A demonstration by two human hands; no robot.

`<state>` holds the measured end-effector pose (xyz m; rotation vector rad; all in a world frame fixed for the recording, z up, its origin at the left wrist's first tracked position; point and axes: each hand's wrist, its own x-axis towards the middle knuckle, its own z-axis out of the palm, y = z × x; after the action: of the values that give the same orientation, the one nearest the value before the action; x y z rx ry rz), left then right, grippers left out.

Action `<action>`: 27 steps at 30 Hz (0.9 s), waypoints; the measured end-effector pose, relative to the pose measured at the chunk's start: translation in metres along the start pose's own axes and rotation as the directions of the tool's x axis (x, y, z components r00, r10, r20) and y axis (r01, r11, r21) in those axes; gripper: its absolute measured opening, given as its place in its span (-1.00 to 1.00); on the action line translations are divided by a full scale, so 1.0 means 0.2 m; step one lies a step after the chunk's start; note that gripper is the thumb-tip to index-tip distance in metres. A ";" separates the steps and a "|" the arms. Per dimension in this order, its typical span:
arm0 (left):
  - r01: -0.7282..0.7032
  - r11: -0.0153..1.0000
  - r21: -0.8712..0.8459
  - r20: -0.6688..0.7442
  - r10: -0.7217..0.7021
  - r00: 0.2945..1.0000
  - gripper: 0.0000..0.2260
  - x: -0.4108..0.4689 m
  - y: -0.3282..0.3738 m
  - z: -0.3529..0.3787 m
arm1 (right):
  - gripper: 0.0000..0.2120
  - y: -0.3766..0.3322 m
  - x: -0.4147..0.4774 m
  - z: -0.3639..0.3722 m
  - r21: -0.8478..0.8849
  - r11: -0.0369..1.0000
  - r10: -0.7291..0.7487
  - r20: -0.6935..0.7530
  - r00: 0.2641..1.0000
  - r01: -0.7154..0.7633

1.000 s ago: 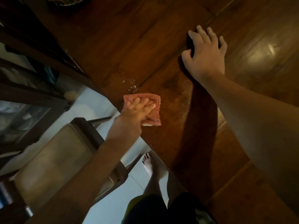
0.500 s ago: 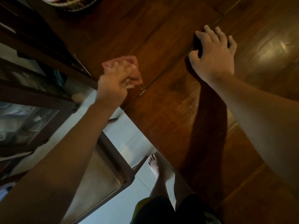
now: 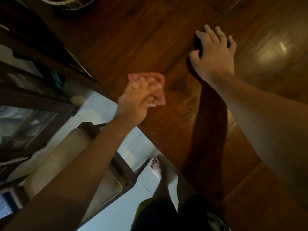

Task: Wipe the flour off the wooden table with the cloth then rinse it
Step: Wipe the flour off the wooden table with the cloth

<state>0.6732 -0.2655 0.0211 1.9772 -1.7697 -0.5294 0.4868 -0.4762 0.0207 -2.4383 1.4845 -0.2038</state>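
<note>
A pink cloth (image 3: 158,95) lies bunched on the dark wooden table (image 3: 133,39), close to its left edge. My left hand (image 3: 136,99) grips the cloth from above, fingers curled over it, and is blurred by motion. Farther in, my right hand (image 3: 215,54) rests flat on the tabletop with fingers spread and holds nothing. Faint pale smears and a few specks show on the wood just right of the cloth (image 3: 188,100).
A wooden chair with a pale seat (image 3: 106,185) stands beside the table's left edge. A dark cabinet with glass doors (image 3: 25,117) lines the left side. A patterned dish (image 3: 70,4) sits at the table's far end. My bare foot (image 3: 158,170) stands on the white tiled floor.
My left hand with the cloth swept away toward the table's far left, then came back nearer and to the right. The white specks seen earlier near the edge are gone. My right hand stayed planted.
</note>
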 end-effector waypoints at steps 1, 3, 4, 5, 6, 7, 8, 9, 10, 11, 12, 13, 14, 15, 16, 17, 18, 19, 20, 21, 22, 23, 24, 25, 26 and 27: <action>-0.084 0.996 -0.038 0.060 0.086 0.994 -0.55 -0.06 0.05 0.02 | -0.42 0.00 0.00 0.00 -0.020 1.000 -0.006 0.015 1.000 0.007; -0.307 0.951 -0.046 0.136 0.311 0.941 -0.48 -0.22 0.13 0.08 | -0.41 0.02 0.00 0.00 -0.049 0.998 -0.026 0.064 0.998 0.029; -0.435 0.900 -0.017 0.191 0.430 0.882 -0.45 -0.29 0.17 0.11 | -0.42 0.03 0.00 -0.01 -0.057 0.997 -0.043 0.097 0.994 0.049; -0.526 0.851 -0.012 0.269 0.509 0.817 -0.42 -0.37 0.19 0.13 | -0.43 0.05 -0.02 -0.01 -0.063 0.995 -0.066 0.134 0.989 0.075; -0.566 0.823 -0.047 0.355 0.544 0.760 -0.41 -0.42 0.19 0.14 | -0.44 0.06 -0.04 -0.02 -0.067 0.993 -0.089 0.168 0.982 0.101; -0.574 0.815 -0.075 0.406 0.551 0.729 -0.43 -0.42 0.17 0.13 | -0.44 0.07 -0.07 -0.02 -0.070 0.990 -0.104 0.196 0.975 0.120; -0.573 0.817 -0.065 0.449 0.537 0.714 -0.43 -0.40 0.14 0.10 | -0.45 0.07 -0.12 -0.02 -0.078 0.988 -0.111 0.214 0.971 0.130; -0.549 0.835 -0.026 0.475 0.494 0.728 -0.41 -0.37 0.10 0.07 | -0.46 0.08 -0.18 -0.03 -0.089 0.987 -0.110 0.227 0.968 0.134; -0.509 0.861 0.013 0.449 0.450 0.772 -0.38 -0.32 0.07 0.04 | -0.46 0.09 -0.25 -0.03 -0.098 0.987 -0.103 0.240 0.965 0.129; -0.423 0.906 0.026 0.361 0.386 0.849 -0.39 -0.27 0.06 0.00 | -0.47 0.09 -0.33 -0.03 -0.097 0.988 -0.092 0.253 0.963 0.120; -0.259 0.966 -0.012 0.256 0.254 0.933 -0.42 -0.22 0.05 -0.04 | -0.47 0.10 -0.40 -0.04 -0.085 0.991 -0.082 0.268 0.960 0.108; -0.070 0.995 -0.067 0.165 0.080 0.983 -0.47 -0.18 0.07 -0.07 | -0.48 0.11 -0.48 -0.05 -0.070 0.993 -0.073 0.279 0.957 0.096; 0.085 0.993 -0.078 0.121 -0.075 0.990 -0.51 -0.14 0.09 -0.06 | -0.48 0.12 -0.55 -0.06 -0.058 0.994 -0.067 0.286 0.956 0.087; 0.158 0.987 -0.023 0.107 -0.154 0.982 -0.52 -0.13 0.13 -0.05 | -0.49 0.13 -0.62 -0.07 -0.051 0.996 -0.062 0.289 0.955 0.080; 0.162 0.985 0.052 0.113 -0.167 0.979 -0.51 -0.13 0.18 -0.03 | -0.49 0.14 -0.69 -0.07 -0.044 0.997 -0.054 0.291 0.955 0.070; 0.086 0.991 0.103 0.135 -0.100 0.986 -0.50 -0.16 0.23 -0.01 | -0.49 0.14 -0.76 -0.07 -0.036 0.998 -0.044 0.298 0.954 0.057; -0.026 0.996 0.086 0.168 0.011 0.986 -0.48 -0.20 0.28 0.02 | -0.50 0.15 -0.83 -0.08 -0.026 0.999 -0.033 0.308 0.951 0.043; -0.140 0.988 0.062 0.238 0.121 0.964 -0.46 -0.26 0.34 0.05 | -0.50 0.16 -0.90 -0.08 -0.013 0.999 -0.024 0.319 0.947 0.029; -0.279 0.956 0.089 0.342 0.234 0.910 -0.44 -0.34 0.39 0.08 | -0.50 0.17 -0.98 -0.08 -0.001 1.000 -0.018 0.328 0.944 0.019; -0.424 0.896 0.127 0.456 0.327 0.828 -0.43 -0.41 0.44 0.10 | -0.49 0.18 -1.05 -0.09 0.005 1.000 -0.009 0.335 0.942 0.008; -0.531 0.837 0.134 0.557 0.379 0.739 -0.42 -0.47 0.47 0.12 | -0.49 0.19 -1.13 -0.10 0.006 1.000 0.005 0.341 0.940 -0.007; -0.575 0.813 0.096 0.593 0.417 0.688 -0.43 -0.49 0.48 0.13 | -0.49 0.20 -1.21 -0.11 0.002 1.000 0.023 0.344 0.939 -0.025; -0.569 0.821 0.046 0.570 0.446 0.690 -0.44 -0.49 0.47 0.14 | -0.49 0.21 -1.28 -0.12 -0.003 0.999 0.041 0.346 0.937 -0.043; -0.549 0.836 0.011 0.546 0.455 0.703 -0.44 -0.47 0.45 0.15 | -0.48 0.22 -1.36 -0.15 -0.009 0.998 0.059 0.350 0.935 -0.060; -0.518 0.855 -0.002 0.519 0.443 0.731 -0.41 -0.44 0.41 0.15 | -0.48 0.24 -1.43 -0.17 -0.015 0.997 0.077 0.359 0.930 -0.076; -0.469 0.883 0.001 0.462 0.415 0.784 -0.39 -0.42 0.39 0.13 | -0.48 0.26 -1.50 -0.19 -0.023 0.995 0.095 0.374 0.923 -0.093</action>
<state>0.5845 -0.1913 0.0415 1.4871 -2.5126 -0.7772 0.2949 -0.2391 0.0490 -2.2391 1.4192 0.2736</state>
